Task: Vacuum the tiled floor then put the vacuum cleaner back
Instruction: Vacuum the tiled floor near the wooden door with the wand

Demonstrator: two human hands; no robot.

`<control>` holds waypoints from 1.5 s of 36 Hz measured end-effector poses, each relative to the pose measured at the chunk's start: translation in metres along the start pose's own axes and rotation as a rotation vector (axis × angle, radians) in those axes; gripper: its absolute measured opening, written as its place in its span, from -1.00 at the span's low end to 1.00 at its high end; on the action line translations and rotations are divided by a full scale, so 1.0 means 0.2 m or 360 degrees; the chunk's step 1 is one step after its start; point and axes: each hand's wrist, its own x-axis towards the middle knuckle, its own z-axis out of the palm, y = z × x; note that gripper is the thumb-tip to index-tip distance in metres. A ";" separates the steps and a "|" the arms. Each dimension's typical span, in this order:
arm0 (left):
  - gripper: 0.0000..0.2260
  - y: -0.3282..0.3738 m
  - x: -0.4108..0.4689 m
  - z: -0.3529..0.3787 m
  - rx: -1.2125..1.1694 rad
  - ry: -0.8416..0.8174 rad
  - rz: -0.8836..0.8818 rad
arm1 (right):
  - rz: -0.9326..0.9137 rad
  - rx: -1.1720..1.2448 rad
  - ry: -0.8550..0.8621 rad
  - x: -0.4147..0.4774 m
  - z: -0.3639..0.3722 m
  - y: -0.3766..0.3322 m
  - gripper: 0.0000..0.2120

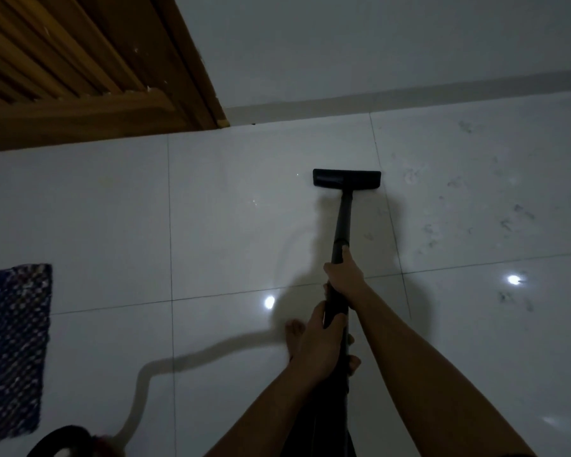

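Note:
A black vacuum wand (343,222) runs from my hands forward to its flat black floor head (346,178), which rests on the glossy white tiled floor (231,225). My right hand (343,273) grips the wand higher up. My left hand (320,344) holds it just below, closer to my body. Dusty smudges and hair (459,206) lie on the tiles to the right of the head. A pale hose (165,364) curves left across the floor to the dark vacuum body (63,440) at the bottom left edge.
A brown louvred wooden door (80,77) and its frame stand at the far left. A white wall with a grey skirting (376,97) closes the far side. A blue patterned mat (14,344) lies at the left. My bare foot (294,331) is under my hands.

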 end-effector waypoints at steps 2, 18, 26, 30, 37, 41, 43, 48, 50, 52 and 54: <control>-0.75 -0.05 -0.03 0.01 0.0011 -0.0011 0.0012 | -0.0002 0.0051 -0.0009 -0.02 0.01 0.06 -0.29; -0.73 -0.41 -0.28 0.13 0.0062 0.0049 0.0096 | -0.0053 0.0005 0.0016 -0.27 0.00 0.40 -0.32; -0.75 -0.53 -0.35 0.22 0.0037 0.0098 0.0027 | -0.0117 -0.0093 -0.0055 -0.34 -0.05 0.55 -0.40; -0.73 -0.61 -0.38 0.25 0.0051 0.0096 0.0028 | -0.0058 -0.0144 -0.0044 -0.37 -0.05 0.63 -0.33; -0.74 -0.73 -0.48 0.27 0.0036 0.0047 -0.0004 | -0.0076 -0.0234 -0.0026 -0.47 -0.04 0.76 -0.40; -0.75 -0.83 -0.57 0.22 0.0065 0.0021 0.0005 | -0.0056 -0.0069 -0.0032 -0.55 0.01 0.87 -0.38; -0.76 -0.89 -0.62 0.18 0.0055 0.0009 0.0021 | -0.0055 0.0027 -0.0037 -0.60 0.05 0.93 -0.39; -0.80 -1.05 -0.74 0.10 0.0092 -0.0006 0.0004 | -0.0056 0.0097 -0.0037 -0.73 0.16 1.08 -0.40; -0.79 -1.13 -0.77 0.06 0.0208 0.0035 -0.0008 | -0.0059 0.0115 -0.0027 -0.77 0.20 1.15 -0.40; -0.78 -1.20 -0.81 0.04 0.0278 0.0055 -0.0015 | -0.0063 0.0129 -0.0021 -0.82 0.24 1.22 -0.40; -0.78 -1.26 -0.84 0.02 0.0301 0.0054 -0.0022 | -0.0072 0.0125 -0.0027 -0.86 0.26 1.28 -0.40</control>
